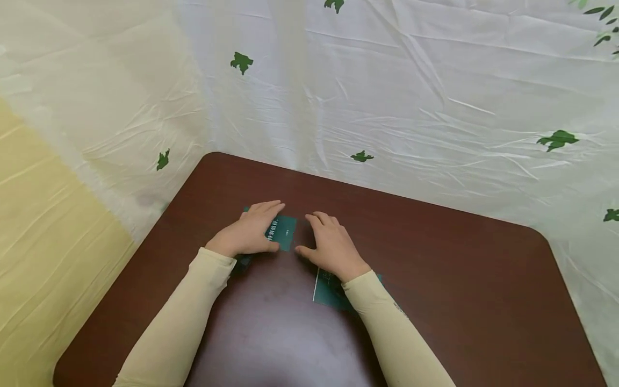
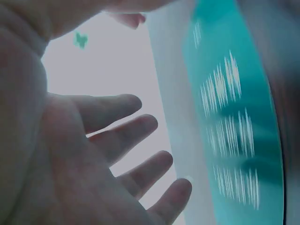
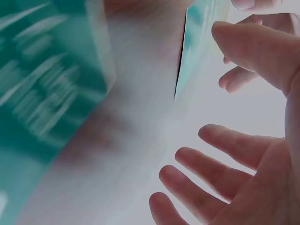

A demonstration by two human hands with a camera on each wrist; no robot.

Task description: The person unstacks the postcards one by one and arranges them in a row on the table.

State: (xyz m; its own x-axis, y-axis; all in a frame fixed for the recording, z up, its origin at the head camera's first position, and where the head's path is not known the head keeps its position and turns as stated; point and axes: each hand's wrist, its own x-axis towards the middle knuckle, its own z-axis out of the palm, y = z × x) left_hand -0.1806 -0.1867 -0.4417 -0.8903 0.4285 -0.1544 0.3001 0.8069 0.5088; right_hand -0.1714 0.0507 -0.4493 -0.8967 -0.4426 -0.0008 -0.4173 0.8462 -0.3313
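Two teal printed sheets or thin booklets with white lettering lie on the table. My left hand is over the left teal sheet, hiding much of it; its fingers are fairly straight and slightly spread, as the left wrist view also shows beside the lettered sheet. My right hand is just beyond the right teal sheet, with wrist and sleeve covering part of it. Its fingers are loosely extended and grip nothing in the right wrist view, where the nearer sheet appears blurred.
The dark reddish-brown table has rounded corners and reflects light near its front. White cloth with green leaf prints hangs behind it, and yellowish cloth hangs along the left side.
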